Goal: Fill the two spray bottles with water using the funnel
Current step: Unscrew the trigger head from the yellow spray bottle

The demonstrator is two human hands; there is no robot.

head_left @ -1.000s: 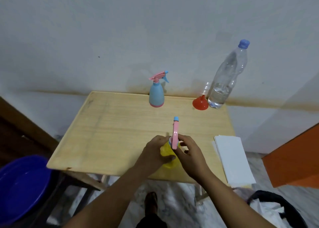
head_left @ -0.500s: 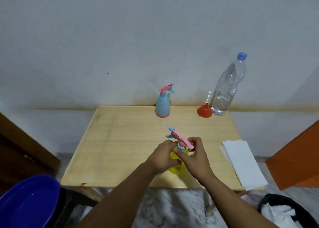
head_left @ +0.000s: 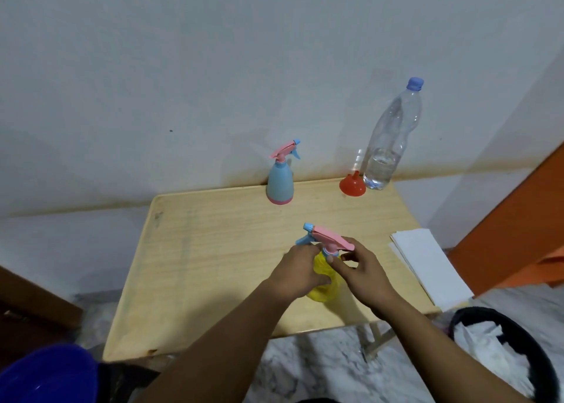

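Both hands work on the yellow spray bottle (head_left: 325, 283), which stands upright near the front edge of the desk (head_left: 219, 250). Left hand (head_left: 300, 273) has a closed grip around the yellow body, fingers wrapped over its left side. Right hand (head_left: 363, 268) pinches at the bottle's neck, thumb and fingertips curled against the collar just below the pink spray head (head_left: 331, 238), whose blue nozzle points left and away.

Farther back, at the desk's rear edge by the wall, a blue spray bottle (head_left: 280, 186) with a pink base and pink trigger head stands upright, well apart from the hands. To its right a red funnel (head_left: 352, 184) sits mouth-down with its spout up, just beside a tall clear water bottle (head_left: 392, 140) with a blue cap, holding water only in its lower part.

White folded paper (head_left: 427, 265) lies along the desk's right edge. A blue tub (head_left: 45, 375) sits on the floor at the lower left, and a black-rimmed bin (head_left: 503, 344) with a white liner at the lower right.
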